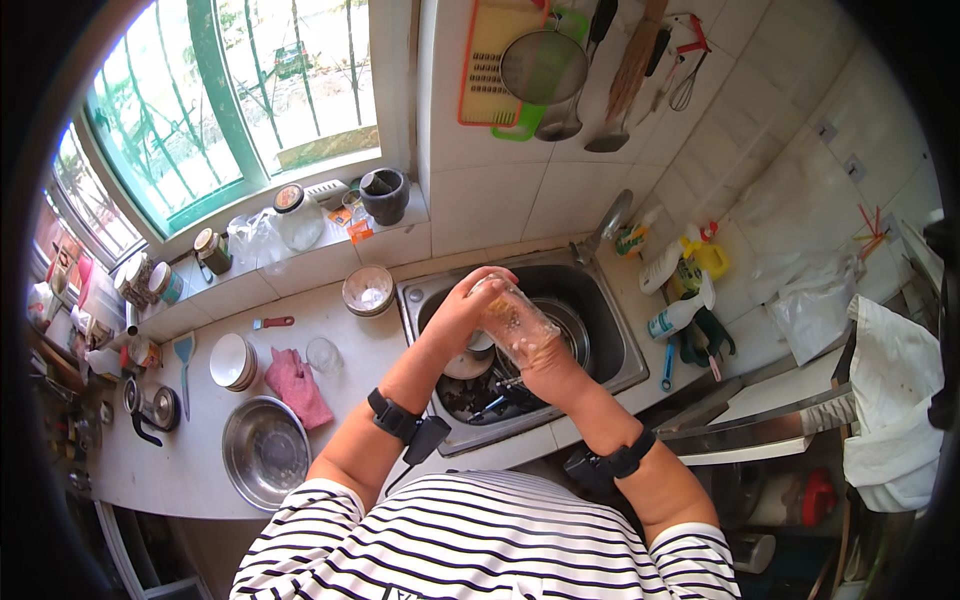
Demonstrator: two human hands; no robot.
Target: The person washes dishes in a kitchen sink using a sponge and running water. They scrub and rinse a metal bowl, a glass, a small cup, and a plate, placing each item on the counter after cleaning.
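Above the steel sink, my left hand grips a clear glass jar near its upper left end. My right hand is at the jar's other end, its fingers hidden inside or behind the wet, foamy glass; I cannot tell which. Below the jar, the sink holds a round metal pan, a pale bowl or lid and several dark and blue-handled utensils. The faucet stands at the sink's back corner.
Left of the sink are a steel basin, a pink cloth, a drinking glass and stacked bowls. More bowls stand near the wall. Spray bottles are at the right. A stone mortar sits on the sill.
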